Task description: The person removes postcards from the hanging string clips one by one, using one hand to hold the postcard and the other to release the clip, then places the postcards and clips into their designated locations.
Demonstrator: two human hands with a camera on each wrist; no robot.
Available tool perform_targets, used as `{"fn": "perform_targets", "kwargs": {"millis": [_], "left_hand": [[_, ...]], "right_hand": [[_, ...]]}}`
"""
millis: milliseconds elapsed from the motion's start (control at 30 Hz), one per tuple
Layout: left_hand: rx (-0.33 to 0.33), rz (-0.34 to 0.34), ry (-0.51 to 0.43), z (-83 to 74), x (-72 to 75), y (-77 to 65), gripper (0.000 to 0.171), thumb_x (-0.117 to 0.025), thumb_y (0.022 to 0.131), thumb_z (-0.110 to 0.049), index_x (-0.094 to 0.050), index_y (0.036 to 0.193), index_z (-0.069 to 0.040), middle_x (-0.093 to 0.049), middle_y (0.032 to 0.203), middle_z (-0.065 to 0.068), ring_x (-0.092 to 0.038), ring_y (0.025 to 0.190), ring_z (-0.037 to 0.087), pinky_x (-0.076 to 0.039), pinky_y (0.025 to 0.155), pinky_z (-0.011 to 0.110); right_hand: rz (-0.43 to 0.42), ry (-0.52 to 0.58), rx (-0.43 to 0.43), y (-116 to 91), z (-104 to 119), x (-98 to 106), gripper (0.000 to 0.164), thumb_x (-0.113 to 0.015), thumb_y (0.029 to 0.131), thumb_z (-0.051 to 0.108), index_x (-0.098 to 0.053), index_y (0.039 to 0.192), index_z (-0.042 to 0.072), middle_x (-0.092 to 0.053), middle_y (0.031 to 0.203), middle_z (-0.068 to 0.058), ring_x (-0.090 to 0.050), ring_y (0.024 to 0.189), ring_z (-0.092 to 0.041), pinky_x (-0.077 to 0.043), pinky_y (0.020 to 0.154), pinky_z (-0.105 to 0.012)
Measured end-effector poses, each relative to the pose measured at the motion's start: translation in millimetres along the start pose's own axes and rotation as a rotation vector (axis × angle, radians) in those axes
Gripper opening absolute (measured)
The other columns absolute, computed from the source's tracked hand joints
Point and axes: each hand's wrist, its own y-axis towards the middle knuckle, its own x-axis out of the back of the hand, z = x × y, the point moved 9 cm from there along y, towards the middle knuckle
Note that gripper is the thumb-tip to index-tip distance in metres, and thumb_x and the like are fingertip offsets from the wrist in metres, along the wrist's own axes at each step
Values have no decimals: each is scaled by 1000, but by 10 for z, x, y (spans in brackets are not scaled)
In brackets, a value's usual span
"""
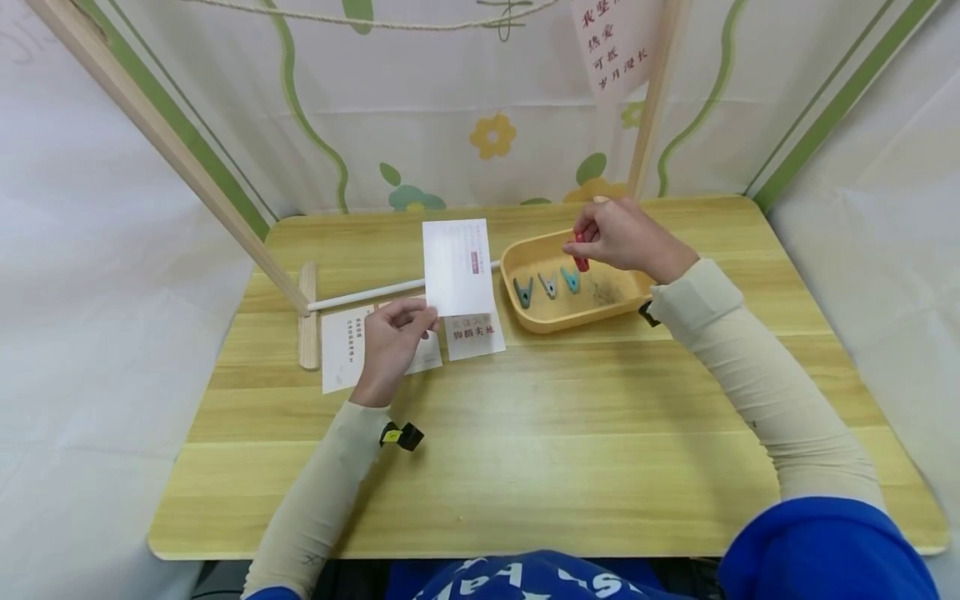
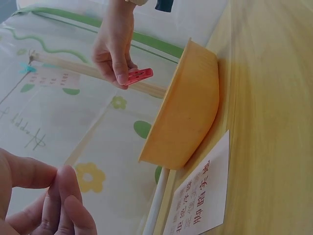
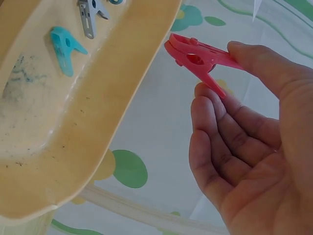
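Note:
My left hand [image 1: 395,337] pinches the lower left corner of a white card [image 1: 457,267] with small print, raised above the table. Over the yellow tray [image 1: 543,323], my right hand [image 1: 624,236] holds a red clothespin [image 3: 198,56] by its handles between thumb and fingers. The clothespin's jaws meet and grip nothing. Inside the tray lie a dark clothespin [image 1: 523,292], a grey clothespin [image 1: 548,286] and a turquoise clothespin [image 3: 62,48]. Two printed cards lie on the table under and beside my left hand, one of them [image 1: 476,337] partly covered by the raised card.
A wooden frame rises at both sides, with its left post [image 1: 187,175] on a foot [image 1: 308,333] and a white rod [image 1: 367,294] along the table. A rope [image 1: 375,23] hangs across the top. Near the right post, a printed card [image 1: 611,50] hangs.

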Motion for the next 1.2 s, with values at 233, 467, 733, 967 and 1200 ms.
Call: {"fn": "perform_targets", "kwargs": {"millis": [233, 467, 733, 967, 1200], "left_hand": [[17, 21, 23, 16, 15, -54, 19, -73, 100, -16, -73, 113, -2, -77, 84, -7, -73, 88, 26, -61, 79, 34], [38, 48, 14, 58, 25, -74, 21, -73, 100, -14, -72, 115, 1, -77, 85, -6, -73, 85, 20, -60, 76, 24], [50, 96, 13, 79, 8, -140, 17, -72, 100, -11, -71, 112, 1, -79, 88, -1, -76, 86, 22, -62, 77, 29], [66, 139, 20, 70, 7, -173, 17, -69, 102, -9, -68, 114, 2, -79, 87, -5, -76, 85, 17, -64, 86, 43], [92, 158, 49, 90, 33, -191, 15, -70, 101, -9, -68, 113, 1, -80, 95, 10, -78, 87, 22, -63, 88, 44]], "right_hand": [[21, -4, -2, 13, -39, -37, 20, -77, 99, 25, -77, 98, 5, -79, 89, -9, -70, 81, -20, -53, 70, -30], [59, 21, -32, 14, -122, -80, 20, -75, 100, 25, -77, 98, 5, -80, 86, -8, -72, 81, -19, -52, 71, -27], [103, 2, -54, 20, -178, -123, 20, -74, 101, 24, -76, 95, 5, -80, 86, -7, -68, 77, -19, -50, 69, -28], [146, -12, -89, 25, -241, -166, 22, -72, 101, 25, -75, 95, 4, -80, 90, -13, -61, 72, -20, -47, 67, -31], [167, -31, -112, 36, -287, -193, 24, -72, 101, 26, -75, 98, 2, -78, 98, -15, -64, 77, -22, -51, 71, -32]]}}
